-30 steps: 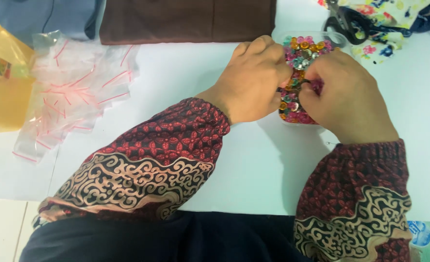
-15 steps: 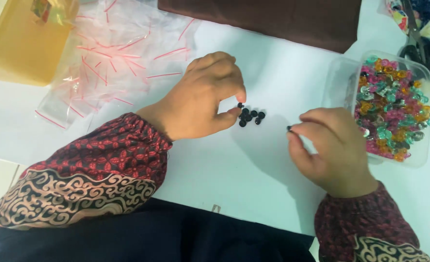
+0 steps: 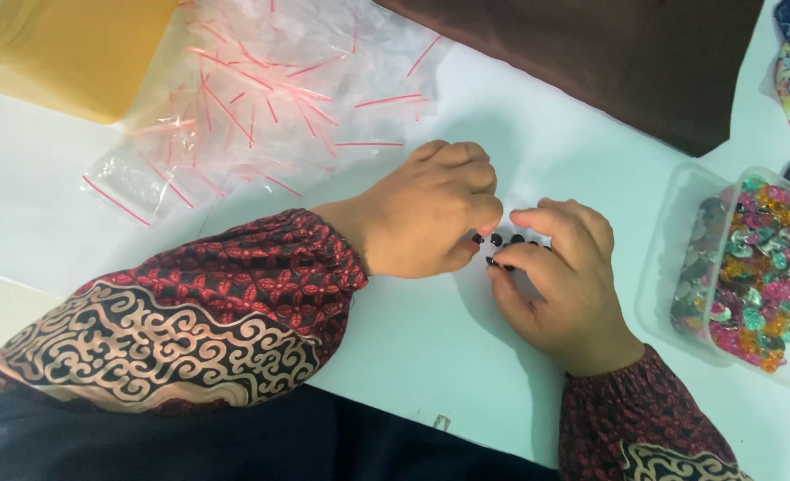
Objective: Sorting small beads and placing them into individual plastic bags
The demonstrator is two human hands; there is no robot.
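White table [image 3: 74,205], seen from above. Both hands meet near its centre over a small cluster of black beads [image 3: 507,240] lying on the bare surface.

Left hand [image 3: 431,214]: fingers curled, thumb and forefinger closed to a pinch right at the left edge of the beads; cannot tell whether a bead is actually between the tips.

Right hand [image 3: 560,285]: thumb and forefinger pinching a small dark piece, seemingly one of the beads, just below the cluster. Other fingers loosely bent above it.

Both forearms in dark red patterned sleeves [image 3: 235,303] with cream scrollwork.

Right of the hands, near the table edge: clear plastic tub [image 3: 680,240] full of multicoloured sequins [image 3: 765,285], well apart from the beads.

Upper left: heap of clear bags [image 3: 261,98] with red strips, partly against a yellow box [image 3: 74,44].

Top: brown cloth [image 3: 627,53], folded flat. Far right edge: floral fabric, mostly cut off.
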